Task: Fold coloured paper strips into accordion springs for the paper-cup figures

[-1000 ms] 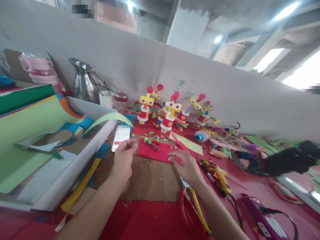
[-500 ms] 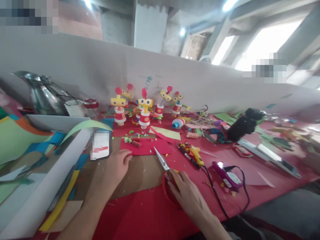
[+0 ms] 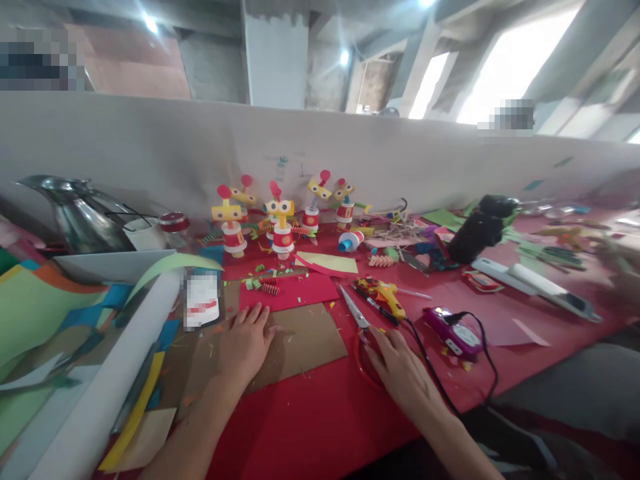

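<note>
One pair of scissors (image 3: 355, 308) lies just right of the cardboard (image 3: 305, 340), blades pointing away from the person and pressed together. The right hand (image 3: 400, 367) covers the handles, right of the cardboard; whether its fingers are closed around them I cannot tell. The left hand (image 3: 250, 340) lies palm down on the cardboard, fingers extended and slightly spread, pinching nothing.

One red card (image 3: 305, 293) lies at the cardboard's far edge, bearing a small group of coils (image 3: 271, 289), too tangled to count. Beyond the cardboard stand at least five dolls (image 3: 283, 237); they overlap, so the exact number is unclear. One cup (image 3: 351, 241) lies tipped on its side, beyond and to the right of the cardboard. Right of the cardboard are one glue gun (image 3: 387, 298) and one purple box (image 3: 453, 333) with a cord plugged in. Left of it are one phone (image 3: 203, 303) and one tray (image 3: 125, 353) of coloured paper; farther back on that side, one jug (image 3: 83, 217) and one jar (image 3: 174, 223).

The table (image 3: 290, 433) under the cardboard is red and strewn with scraps. Behind it runs a pale wall (image 3: 200, 147); above that show one broad pillar (image 3: 277, 60), three lights (image 3: 345, 57) and bright openings.
</note>
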`<state>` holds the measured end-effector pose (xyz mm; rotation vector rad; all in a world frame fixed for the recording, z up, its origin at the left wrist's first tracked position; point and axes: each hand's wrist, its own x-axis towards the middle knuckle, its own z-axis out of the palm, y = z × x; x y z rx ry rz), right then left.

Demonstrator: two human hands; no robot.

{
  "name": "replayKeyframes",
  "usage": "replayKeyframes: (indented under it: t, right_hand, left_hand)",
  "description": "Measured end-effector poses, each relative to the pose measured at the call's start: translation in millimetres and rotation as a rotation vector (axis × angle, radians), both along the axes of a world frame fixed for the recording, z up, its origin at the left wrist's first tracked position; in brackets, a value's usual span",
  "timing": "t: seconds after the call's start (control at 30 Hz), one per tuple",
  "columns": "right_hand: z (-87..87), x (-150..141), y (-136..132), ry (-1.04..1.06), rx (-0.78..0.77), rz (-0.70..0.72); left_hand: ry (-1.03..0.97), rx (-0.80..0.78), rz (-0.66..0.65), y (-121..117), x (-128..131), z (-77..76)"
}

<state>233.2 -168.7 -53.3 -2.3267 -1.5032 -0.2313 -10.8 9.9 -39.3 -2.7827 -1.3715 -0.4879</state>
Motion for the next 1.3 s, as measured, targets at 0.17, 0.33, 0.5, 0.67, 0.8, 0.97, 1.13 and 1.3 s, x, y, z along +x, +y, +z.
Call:
replayKeyframes:
  t: [0.17, 0.33, 0.5, 0.67, 0.8, 0.97, 1.13, 1.3]
  right_hand:
    - [6.6, -3.2, -2.7, -0.104, 0.126, 0.034]
    - [2.7, -33.5, -7.0, -0.097, 0.332, 0.210]
    - [-14.8, -61.0, -15.5, -0.123, 0.324, 0.393]
    - [-19.6, -61.1, -15.8, -0.099, 0.310, 0.398]
    - [-21.2, -59.7, -15.7, -0.114, 0.276, 0.441]
    - [-25.7, -56.7, -14.7, -0.159, 0.291, 0.483]
    - [-23.7, -56.7, -11.3, -0.162, 0.333, 0.481]
    - [-24.6, -55.7, -11.1, -0.199, 0.345, 0.515]
  left_hand:
    - [0.035, -0.019, 0.043, -3.9, 5.2, -1.3]
    - [0.036, 0.006, 0.040, -2.1, 6.3, -4.9]
    - [-0.052, 0.074, 0.051, -2.1, 4.1, 4.7]
    - [-0.163, -0.078, 0.105, -6.5, 2.5, 15.9]
    - [-0.208, -0.153, 0.134, -8.6, 2.3, 20.4]
    - [-0.235, -0.112, 0.046, -10.3, 1.2, 20.1]
    - [-0.234, -0.091, 0.004, -11.3, -1.7, 21.0]
    - [-0.314, 0.050, 0.004, -7.7, -5.6, 25.1]
